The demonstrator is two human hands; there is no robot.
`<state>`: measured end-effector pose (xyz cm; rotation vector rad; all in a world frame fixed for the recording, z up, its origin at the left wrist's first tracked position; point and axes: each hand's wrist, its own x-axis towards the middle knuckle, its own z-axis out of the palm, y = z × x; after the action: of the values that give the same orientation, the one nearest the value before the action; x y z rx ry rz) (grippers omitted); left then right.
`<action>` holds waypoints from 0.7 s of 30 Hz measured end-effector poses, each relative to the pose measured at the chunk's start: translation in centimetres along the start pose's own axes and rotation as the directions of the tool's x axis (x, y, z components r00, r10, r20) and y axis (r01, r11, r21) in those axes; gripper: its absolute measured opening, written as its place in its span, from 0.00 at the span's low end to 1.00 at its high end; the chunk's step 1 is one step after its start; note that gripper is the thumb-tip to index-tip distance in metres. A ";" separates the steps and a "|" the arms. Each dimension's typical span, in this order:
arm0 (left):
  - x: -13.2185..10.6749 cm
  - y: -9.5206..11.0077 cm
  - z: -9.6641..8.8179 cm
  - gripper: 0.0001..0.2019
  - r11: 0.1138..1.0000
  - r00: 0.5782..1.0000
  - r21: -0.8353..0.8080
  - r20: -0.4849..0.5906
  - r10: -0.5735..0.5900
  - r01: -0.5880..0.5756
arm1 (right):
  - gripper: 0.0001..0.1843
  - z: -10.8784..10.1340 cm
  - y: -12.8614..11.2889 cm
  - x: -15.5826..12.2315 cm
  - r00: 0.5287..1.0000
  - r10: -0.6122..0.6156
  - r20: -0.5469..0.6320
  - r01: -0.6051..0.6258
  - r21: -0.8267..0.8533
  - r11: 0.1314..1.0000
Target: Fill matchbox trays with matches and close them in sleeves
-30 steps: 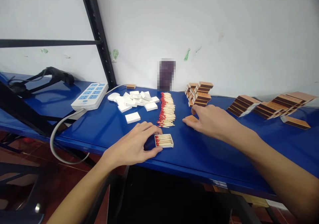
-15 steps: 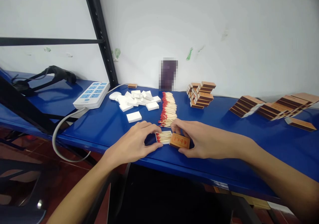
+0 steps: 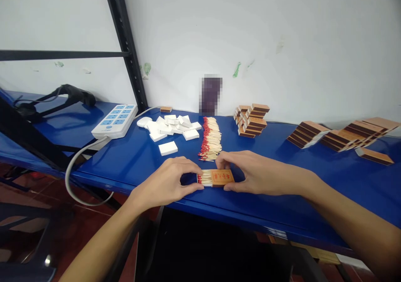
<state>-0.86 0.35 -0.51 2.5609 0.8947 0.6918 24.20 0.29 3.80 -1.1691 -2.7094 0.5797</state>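
A white tray filled with red-tipped matches (image 3: 205,177) lies near the front edge of the blue table (image 3: 282,198). An orange matchbox sleeve (image 3: 222,176) sits partly over the tray's right end. My left hand (image 3: 167,181) pinches the tray's left end between thumb and fingers. My right hand (image 3: 257,173) grips the sleeve from the right, fingers curled round it. Just behind both hands lies a row of loose matches (image 3: 210,138).
Several empty white trays (image 3: 173,125) are heaped at the back left, one lone tray (image 3: 168,148) nearer. Orange sleeves are stacked (image 3: 251,119) at the back, more boxes (image 3: 341,135) at right. A white power strip (image 3: 114,120), its cable and a black post (image 3: 125,44) stand left.
My right hand brought an orange sleeve from the back stack to the filled tray and has slid it partly over the tray. My left hand stayed on the tray.
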 end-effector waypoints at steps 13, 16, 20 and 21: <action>0.0 -0.2 0.0 0.14 0.996 0.997 -0.036 -0.013 -0.079 0.078 | 0.13 2.5 0.4 0.9 0.970 -0.177 -0.167 0.179 -0.004 0.984; 0.1 -0.1 -0.2 0.15 0.998 0.998 -0.034 0.036 -0.056 0.057 | 0.12 2.8 0.6 1.0 0.965 -0.197 -0.171 0.207 0.038 0.978; 0.1 -0.1 -0.3 0.12 0.998 0.997 -0.044 0.064 -0.035 0.038 | 0.11 3.1 0.7 1.2 0.965 -0.217 -0.150 0.234 0.109 0.966; 0.0 -0.1 -0.3 0.11 0.998 0.997 -0.045 0.062 -0.036 0.039 | 0.11 3.2 0.7 1.2 0.964 -0.219 -0.149 0.237 0.118 0.964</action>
<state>-1.02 0.47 -0.28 2.5040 0.8942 0.6130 22.99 0.65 0.58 -0.8167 -2.5948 0.6145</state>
